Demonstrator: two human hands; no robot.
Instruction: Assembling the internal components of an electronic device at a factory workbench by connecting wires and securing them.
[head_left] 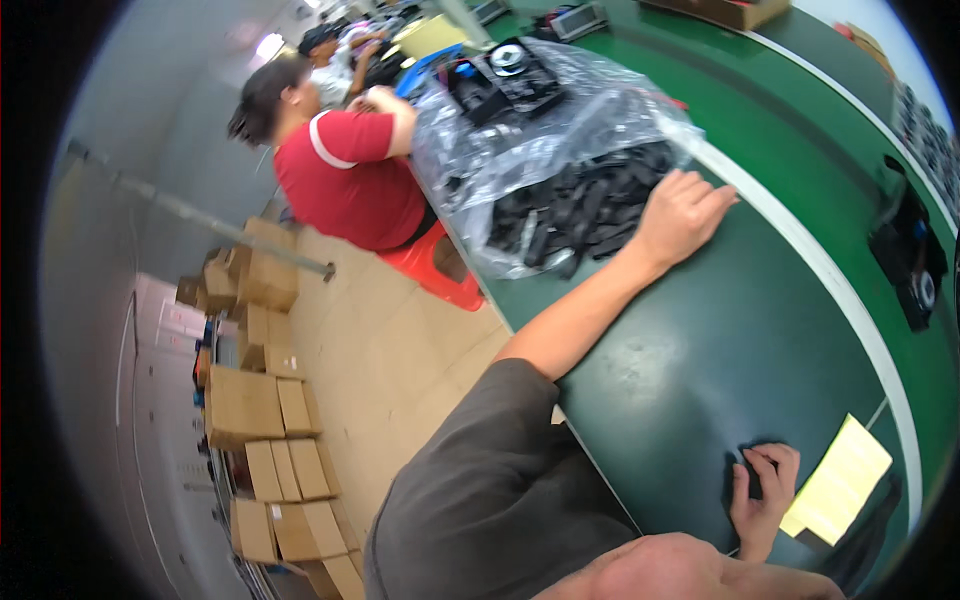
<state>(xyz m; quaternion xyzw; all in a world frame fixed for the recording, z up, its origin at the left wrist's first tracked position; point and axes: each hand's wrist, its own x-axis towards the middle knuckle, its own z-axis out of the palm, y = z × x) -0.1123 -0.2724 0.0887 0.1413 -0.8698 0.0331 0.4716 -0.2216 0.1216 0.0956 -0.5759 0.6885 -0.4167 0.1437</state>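
My left hand [686,218] reaches across the dark green table [650,350] to the near edge of a clear plastic bag [600,150]. Its fingers are curled closed; what they hold, if anything, is hidden. A heap of black strip-like parts [590,205] fills the bag's opening beside that hand. Lower right, my right hand [768,492] rests on the tabletop, fingers bent, with a gap between thumb and fingertips and nothing visible in it. Close by its outer side lies a yellow paper sheet [842,478].
Black box-like units [505,80] sit on the bag. Another black device [912,250] stands on the green surface past a white strip [800,235]. A person in red [350,175] sits at the left on a red stool [440,270]. Cardboard boxes [245,405] line the wall.
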